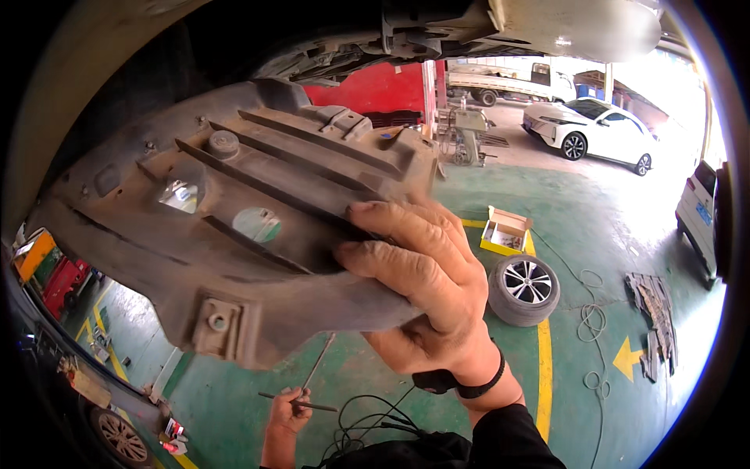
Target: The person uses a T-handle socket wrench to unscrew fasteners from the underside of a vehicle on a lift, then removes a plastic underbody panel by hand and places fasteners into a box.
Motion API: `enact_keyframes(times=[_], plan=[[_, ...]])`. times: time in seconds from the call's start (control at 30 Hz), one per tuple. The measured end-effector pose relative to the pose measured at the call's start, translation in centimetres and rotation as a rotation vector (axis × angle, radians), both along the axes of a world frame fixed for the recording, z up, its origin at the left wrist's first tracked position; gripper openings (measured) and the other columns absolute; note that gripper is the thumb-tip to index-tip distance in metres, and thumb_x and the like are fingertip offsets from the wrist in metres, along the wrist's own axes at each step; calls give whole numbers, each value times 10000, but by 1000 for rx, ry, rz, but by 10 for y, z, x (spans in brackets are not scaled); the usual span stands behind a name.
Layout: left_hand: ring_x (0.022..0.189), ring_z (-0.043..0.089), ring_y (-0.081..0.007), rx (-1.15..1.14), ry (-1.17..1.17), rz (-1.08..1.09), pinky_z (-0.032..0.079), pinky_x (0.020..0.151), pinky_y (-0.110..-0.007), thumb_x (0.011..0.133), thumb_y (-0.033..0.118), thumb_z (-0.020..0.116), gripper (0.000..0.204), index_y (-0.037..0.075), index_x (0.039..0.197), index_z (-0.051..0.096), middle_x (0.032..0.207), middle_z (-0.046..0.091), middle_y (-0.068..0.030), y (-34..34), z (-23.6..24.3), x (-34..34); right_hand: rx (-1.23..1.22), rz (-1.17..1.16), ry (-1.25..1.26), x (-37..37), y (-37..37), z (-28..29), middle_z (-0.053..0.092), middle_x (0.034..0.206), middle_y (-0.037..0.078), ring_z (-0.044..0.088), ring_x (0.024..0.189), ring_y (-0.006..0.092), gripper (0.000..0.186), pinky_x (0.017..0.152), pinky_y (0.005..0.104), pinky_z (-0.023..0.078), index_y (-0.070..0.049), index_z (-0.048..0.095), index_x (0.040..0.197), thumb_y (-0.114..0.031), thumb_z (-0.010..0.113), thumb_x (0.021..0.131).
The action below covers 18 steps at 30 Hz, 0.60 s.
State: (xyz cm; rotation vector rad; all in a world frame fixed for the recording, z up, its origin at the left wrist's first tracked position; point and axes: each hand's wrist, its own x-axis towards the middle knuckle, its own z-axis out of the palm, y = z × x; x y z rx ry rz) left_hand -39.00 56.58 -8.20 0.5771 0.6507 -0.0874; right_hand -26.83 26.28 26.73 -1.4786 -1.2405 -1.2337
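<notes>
Left to right. Large grimy dark plastic panel (297, 195), ribbed and pierced, fills left and middle, tilted beneath the underside of a raised vehicle (437, 39); whether any edge is attached there, cannot tell. Below it, left hand (290, 413) closed round a T-shaped metal tool (319, 363), apart from panel. Right hand (437, 270) clamps panel's near right edge: fingers over the ribbed face, thumb under.

Handling, my judgement: one-handed grip at a corner lets a broad, bendy sheet sag and twist. Better to put the tool down, spread both hands wide on opposite edges, hold it level, face turned aside from falling grit. Grip beside the ribs, not at thin edges round the holes.

Markings: none legible on panel. Lower left, red-and-white packet (173, 431), print too small. Right of the hand, yellow box (506, 232), open near a loose wheel (525, 289); lettering unreadable. Painted yellow arrow (627, 358) on green floor (469, 406). Far right, blue patch on a parked vehicle (698, 215), too small to read.
</notes>
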Motion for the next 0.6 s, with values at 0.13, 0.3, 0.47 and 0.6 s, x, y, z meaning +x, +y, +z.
enact_keyframes(times=[0.13,0.3,0.47,0.6], plan=[[508,384,-121,11,41,13,292,464,-254,979,232,514,271,-37,983,540,677,500,-37,-24,-6,-11,32,37,-73,20,-4,-5,642,1145,124,606,1008,316,517,905,426,452,-82,681,1061,-62,647,546],[503,374,-123,-1,91,84,285,459,-265,982,221,501,260,-37,992,533,667,490,-39,-29,1,-27,146,41,-217,40,-9,10,661,1114,163,619,1015,351,455,902,408,472,-27,669,1049,-39,667,594],[501,373,-126,71,140,177,281,455,-271,977,214,499,252,-35,991,530,663,491,-45,-19,4,-45,233,24,-215,61,-14,22,665,1099,169,623,1030,354,448,921,403,471,4,658,1049,0,635,601],[489,419,-137,48,135,225,307,445,-276,972,205,519,259,-50,972,563,636,509,-35,-18,6,-55,301,-1,-166,75,-9,20,674,1036,139,627,987,336,365,897,390,474,-11,658,1019,-3,651,654]])
